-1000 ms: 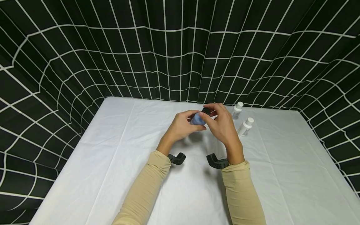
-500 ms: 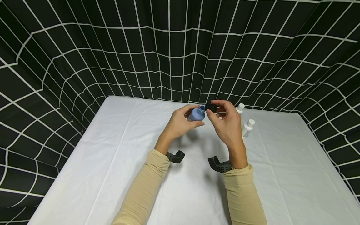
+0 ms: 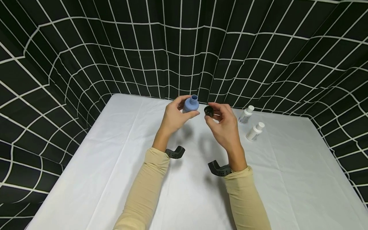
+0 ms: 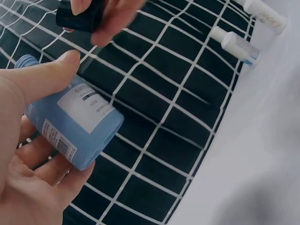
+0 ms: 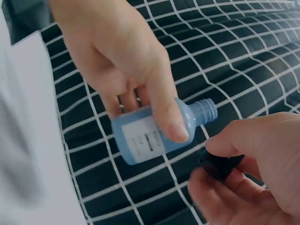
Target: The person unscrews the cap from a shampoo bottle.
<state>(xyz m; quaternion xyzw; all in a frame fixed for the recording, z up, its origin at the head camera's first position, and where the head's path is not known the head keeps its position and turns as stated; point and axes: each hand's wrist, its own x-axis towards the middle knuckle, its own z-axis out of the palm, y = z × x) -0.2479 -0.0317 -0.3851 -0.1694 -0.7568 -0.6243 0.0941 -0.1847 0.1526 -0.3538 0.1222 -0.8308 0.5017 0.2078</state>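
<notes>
- Since a second ago, the black cap (image 3: 209, 111) has come off the blue bottle (image 3: 191, 104); both hands have risen and parted.
- Left hand (image 3: 175, 115) grips the bottle; right hand (image 3: 222, 126) pinches the cap just beside its open neck.
- The left wrist view alone shows the bottle's white label (image 4: 83, 107).
- Two white bottles (image 3: 250, 123) lie right of the right hand, on the worktop (image 3: 287, 166).

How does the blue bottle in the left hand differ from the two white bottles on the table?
The blue plastic bottle is held above the table in the left hand, uncapped; its black cap is in the right hand. The two white bottles rest on the white tablecloth, caps on, looking slimmer. All carry labels.
</notes>
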